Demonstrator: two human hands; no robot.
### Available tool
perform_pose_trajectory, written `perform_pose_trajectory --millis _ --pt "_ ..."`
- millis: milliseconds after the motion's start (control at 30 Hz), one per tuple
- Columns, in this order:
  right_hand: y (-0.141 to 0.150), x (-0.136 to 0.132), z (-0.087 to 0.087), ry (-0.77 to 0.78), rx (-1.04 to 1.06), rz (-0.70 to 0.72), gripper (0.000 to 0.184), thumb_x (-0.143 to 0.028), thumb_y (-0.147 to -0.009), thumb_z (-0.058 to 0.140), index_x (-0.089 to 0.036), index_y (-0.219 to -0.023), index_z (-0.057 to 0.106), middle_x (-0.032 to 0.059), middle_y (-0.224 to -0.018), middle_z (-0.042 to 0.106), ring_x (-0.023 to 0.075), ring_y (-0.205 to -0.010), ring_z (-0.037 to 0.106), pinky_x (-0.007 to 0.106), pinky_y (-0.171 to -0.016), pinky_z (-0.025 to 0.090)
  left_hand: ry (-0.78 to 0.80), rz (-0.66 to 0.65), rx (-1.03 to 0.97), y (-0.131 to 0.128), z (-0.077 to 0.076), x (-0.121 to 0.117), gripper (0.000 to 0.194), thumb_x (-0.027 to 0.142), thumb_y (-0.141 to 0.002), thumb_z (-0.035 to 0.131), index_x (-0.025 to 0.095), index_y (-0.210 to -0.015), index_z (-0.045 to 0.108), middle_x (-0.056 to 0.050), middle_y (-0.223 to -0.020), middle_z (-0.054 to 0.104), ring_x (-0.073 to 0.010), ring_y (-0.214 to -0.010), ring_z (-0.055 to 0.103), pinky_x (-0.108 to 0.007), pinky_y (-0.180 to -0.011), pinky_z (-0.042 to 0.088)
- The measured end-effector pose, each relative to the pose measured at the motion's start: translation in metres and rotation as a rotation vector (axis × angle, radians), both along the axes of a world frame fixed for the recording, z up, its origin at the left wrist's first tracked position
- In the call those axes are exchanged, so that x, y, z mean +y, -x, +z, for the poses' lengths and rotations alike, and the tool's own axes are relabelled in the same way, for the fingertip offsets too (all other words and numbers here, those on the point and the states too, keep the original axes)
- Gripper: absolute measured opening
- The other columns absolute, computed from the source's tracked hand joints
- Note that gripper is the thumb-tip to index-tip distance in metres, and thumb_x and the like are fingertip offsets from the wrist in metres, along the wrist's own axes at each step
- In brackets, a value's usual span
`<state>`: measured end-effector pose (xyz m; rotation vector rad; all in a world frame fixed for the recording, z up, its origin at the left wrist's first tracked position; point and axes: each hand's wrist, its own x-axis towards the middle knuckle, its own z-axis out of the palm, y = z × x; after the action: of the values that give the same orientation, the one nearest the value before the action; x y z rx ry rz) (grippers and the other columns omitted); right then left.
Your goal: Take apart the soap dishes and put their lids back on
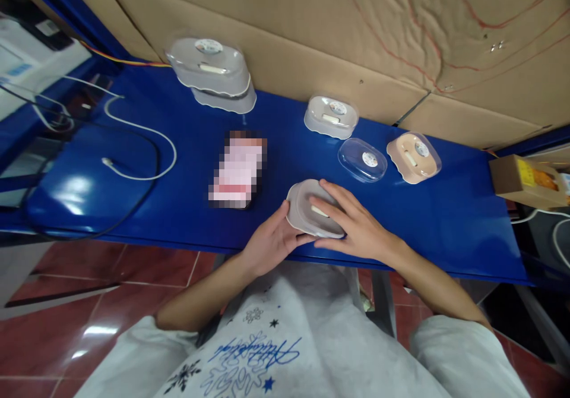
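A small grey oval plastic container [299, 211] is held near the front edge of the table, its clear lid off. My left hand [272, 240] grips its left end, thumb at the rim and fingers along the near side. Over its right part lies my right hand [356, 226], with fingers reaching onto the open inside and around the edge. A pale strip [319, 211] shows inside, partly covered by the right fingers. Just beyond my right hand a clear oval lid [356, 159] with a round label lies on the table.
On the blue table [285, 122] stand a lidded grey container [327, 122], a lidded beige container [408, 159] and larger stacked grey containers [209, 68]. A pixelated pinkish rectangle [240, 169] lies left of my hands. Cables [167, 142] cross the left side; a cardboard box [512, 181] is at right.
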<state>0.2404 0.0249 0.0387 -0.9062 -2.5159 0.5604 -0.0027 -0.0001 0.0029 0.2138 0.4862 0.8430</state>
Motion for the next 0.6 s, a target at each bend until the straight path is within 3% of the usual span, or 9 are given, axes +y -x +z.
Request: perform_pose_trajectory --millis 200,333,400,500,600 --pt "-0.007 0.007 -0.01 0.126 0.232 -0.108 0.057 -0.043 -0.11 0.058 -0.03 -0.165 0.046 0.0126 -0.166 0.054 0.0296 -0.157 0.05 0.053 -0.128 0.046 -0.049 0.015 0.06 -0.002 -0.002 0.0 0.055 0.054 -0.108 0.059 0.024 -0.154 0.06 -0.012 -0.161 0.06 -0.0375 -0.152 0.054 -0.057 -0.121 0.052" --pt "-0.026 0.024 -0.016 -0.031 0.137 -0.236 0.052 -0.046 -0.107 0.063 -0.028 -0.156 0.059 0.0135 -0.164 0.056 0.0336 -0.154 0.052 0.058 -0.128 0.044 -0.156 0.065 0.249 -0.006 -0.004 -0.007 0.057 0.044 -0.105 0.066 0.03 -0.159 0.055 -0.008 -0.169 0.053 -0.0385 -0.158 0.046 -0.063 -0.129 0.041" --pt "-0.036 0.033 -0.02 -0.117 0.04 -0.263 0.054 -0.05 -0.104 0.068 -0.028 -0.153 0.063 0.0134 -0.165 0.056 0.0362 -0.155 0.05 0.061 -0.129 0.041 -0.3 0.138 0.41 -0.006 -0.009 -0.012 0.062 0.042 -0.104 0.068 0.035 -0.163 0.05 -0.005 -0.174 0.045 -0.0354 -0.164 0.035 -0.059 -0.135 0.03" --pt "-0.049 0.044 -0.027 -0.153 -0.068 -0.232 0.057 -0.057 -0.104 0.065 -0.029 -0.153 0.063 0.0108 -0.166 0.056 0.0367 -0.159 0.044 0.063 -0.13 0.039 -0.617 0.285 0.693 0.001 -0.019 -0.016 0.073 0.039 -0.106 0.066 0.047 -0.17 0.032 0.003 -0.185 0.017 -0.0296 -0.171 0.014 -0.054 -0.139 0.019" --pt "-0.056 0.05 -0.029 -0.192 -0.152 -0.216 0.057 -0.058 -0.105 0.061 -0.031 -0.156 0.06 0.0095 -0.167 0.054 0.0364 -0.164 0.037 0.065 -0.132 0.033 -0.918 0.364 1.016 0.01 -0.023 -0.015 0.082 0.036 -0.108 0.061 0.05 -0.173 0.014 0.002 -0.186 0.003 -0.0296 -0.172 0.004 -0.059 -0.138 0.014"
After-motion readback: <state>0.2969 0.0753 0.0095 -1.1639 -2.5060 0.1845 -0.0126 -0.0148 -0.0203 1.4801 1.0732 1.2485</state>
